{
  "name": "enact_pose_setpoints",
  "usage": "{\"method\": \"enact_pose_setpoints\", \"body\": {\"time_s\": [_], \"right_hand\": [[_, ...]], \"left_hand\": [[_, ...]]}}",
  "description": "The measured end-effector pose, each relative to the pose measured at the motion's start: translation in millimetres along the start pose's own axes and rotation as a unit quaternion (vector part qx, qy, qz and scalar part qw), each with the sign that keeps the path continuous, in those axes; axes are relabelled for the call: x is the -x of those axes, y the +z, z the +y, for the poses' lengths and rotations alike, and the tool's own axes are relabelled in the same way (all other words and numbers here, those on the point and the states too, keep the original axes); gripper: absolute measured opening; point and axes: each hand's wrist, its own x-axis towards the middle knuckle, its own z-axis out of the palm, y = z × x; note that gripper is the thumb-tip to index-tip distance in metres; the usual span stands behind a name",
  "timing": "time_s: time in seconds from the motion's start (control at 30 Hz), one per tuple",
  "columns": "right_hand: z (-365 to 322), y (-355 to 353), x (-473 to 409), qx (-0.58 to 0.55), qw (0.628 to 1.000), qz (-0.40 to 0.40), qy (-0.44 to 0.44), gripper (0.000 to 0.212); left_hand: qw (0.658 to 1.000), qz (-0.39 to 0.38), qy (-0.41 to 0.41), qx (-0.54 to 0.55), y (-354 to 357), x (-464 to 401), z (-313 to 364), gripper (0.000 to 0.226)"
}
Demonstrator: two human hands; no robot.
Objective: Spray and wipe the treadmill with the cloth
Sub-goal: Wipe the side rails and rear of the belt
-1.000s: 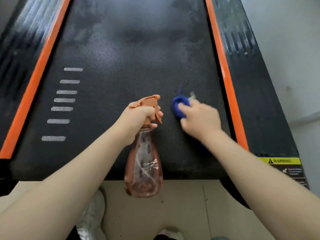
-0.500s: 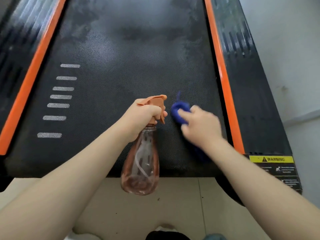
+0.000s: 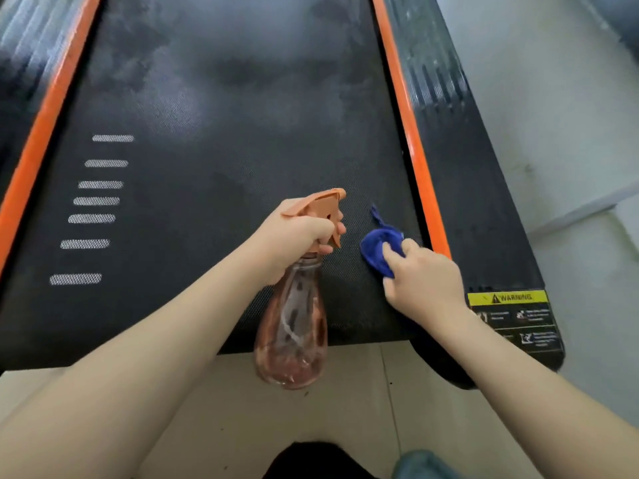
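Across the lower end of the treadmill belt (image 3: 214, 160), which is filling most of the view between two orange side strips (image 3: 408, 133), the wiping step appears to be under way: dull, cloudy patches are showing farther up the belt, while the near right corner is getting the cloth. Pale floor tiles (image 3: 345, 409) are running under the belt's end, and a light wall (image 3: 553, 98) is rising to the right beyond the black side rail (image 3: 484, 216), which is carrying a yellow warning label (image 3: 508, 298). Above the belt's near edge, the left hand (image 3: 294, 236) is holding a clear, orange-tinted spray bottle (image 3: 294, 333) upright by its neck, fingers curling round it below the orange trigger head (image 3: 321, 205), nozzle pointing up the belt. Just beside it, the right hand (image 3: 425, 274) is pressing a bunched blue cloth (image 3: 378, 248) onto the belt near the right orange strip, fingertips curling onto the wad; how the thumb is lying I cannot tell. Judging by the hazy patches, the next move is calling for sweeping the cloth up the belt and leftward, with fresh spray where the surface is looking dry.
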Motion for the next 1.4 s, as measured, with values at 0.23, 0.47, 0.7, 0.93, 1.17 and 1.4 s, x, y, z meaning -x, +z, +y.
{"method": "enact_pose_setpoints", "body": {"time_s": [0.23,0.47,0.7,0.93,1.17,1.4], "right_hand": [[16,3,-35,0.029,0.998,0.050,0.034,0.029],[19,-12,3,-0.181,0.951,0.143,0.204,0.038],[-10,-8,81,-0.199,0.943,0.147,0.223,0.057],[-34,9,110,-0.175,0.914,0.154,0.332,0.055],[-67,41,93,-0.133,0.922,0.141,0.334,0.057],[-127,48,83,-0.091,0.967,0.155,0.182,0.063]], "left_hand": [[0.989,-0.055,0.068,-0.121,0,22,-18,0.049],[0.816,-0.237,0.188,-0.492,48,52,-76,0.023],[0.769,-0.190,0.227,-0.566,64,56,-104,0.016],[0.801,-0.134,0.211,-0.544,45,69,-119,0.015],[0.843,-0.072,0.213,-0.489,17,80,-114,0.011],[0.882,-0.031,0.284,-0.374,8,76,-94,0.023]]}}
